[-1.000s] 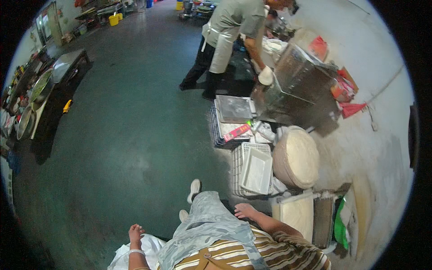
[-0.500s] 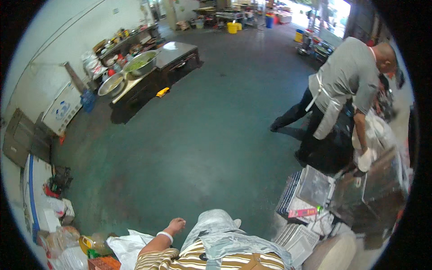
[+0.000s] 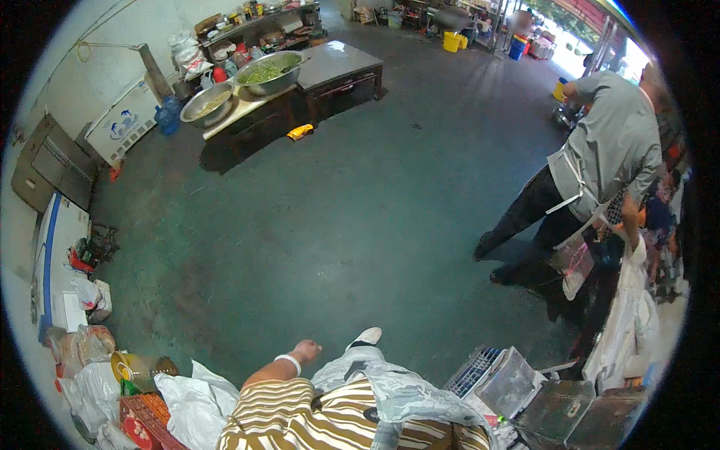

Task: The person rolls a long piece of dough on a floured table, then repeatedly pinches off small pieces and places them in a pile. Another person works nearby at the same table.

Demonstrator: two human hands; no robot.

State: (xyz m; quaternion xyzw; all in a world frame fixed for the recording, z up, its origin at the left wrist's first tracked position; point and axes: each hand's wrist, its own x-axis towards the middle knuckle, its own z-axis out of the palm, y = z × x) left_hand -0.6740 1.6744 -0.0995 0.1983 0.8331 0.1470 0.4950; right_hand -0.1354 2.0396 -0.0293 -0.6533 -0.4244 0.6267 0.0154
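My left hand [image 3: 306, 350], with a white band round its wrist, is held out over the green floor beside my leg. Its fingers look curled in and nothing shows in them. Nearest to it is my leg in pale patterned trousers, ending in a white shoe [image 3: 367, 337]. A white sack [image 3: 199, 405] lies at the left, below my striped sleeve. My right hand is out of sight.
A co-worker [image 3: 607, 142] in grey bends at the right, one hand at a white sack [image 3: 630, 315]. Crates [image 3: 476, 371] and a clear plastic bin [image 3: 510, 382] stand front right. Metal bowls [image 3: 210, 105] rest on a low table far left; a yellow packet [image 3: 300, 132] lies by it.
My view has shifted and my white shoe has come into sight. The co-worker has straightened somewhat; a clear bag with pink on it now hangs by them. My left hand's fingers look more curled.
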